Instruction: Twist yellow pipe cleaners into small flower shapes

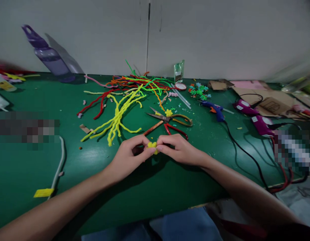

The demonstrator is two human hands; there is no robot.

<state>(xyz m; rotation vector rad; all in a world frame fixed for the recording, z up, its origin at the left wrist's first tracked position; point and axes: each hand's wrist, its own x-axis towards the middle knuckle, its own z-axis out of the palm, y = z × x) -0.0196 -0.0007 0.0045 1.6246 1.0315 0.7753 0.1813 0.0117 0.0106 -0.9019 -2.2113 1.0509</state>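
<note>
My left hand (133,150) and my right hand (177,148) meet above the green table, both pinching a small yellow pipe-cleaner flower (152,145) between thumb and fingers. Part of it is hidden behind the fingertips. Just beyond them lie open scissors (180,119) with worn handles, and a second red-handled tool (170,129) crosses underneath. Another yellow flower (168,112) rests by the scissor blades. Loose yellow pipe cleaners (118,113) spread to the left of the scissors.
At the back is a tangle of coloured pipe cleaners (145,82). A purple bottle (53,62) leans against the wall. On the right are a blue glue gun (215,108) with a trailing cord, purple devices (262,126) and cardboard (273,105). A grey cable (60,160) lies left.
</note>
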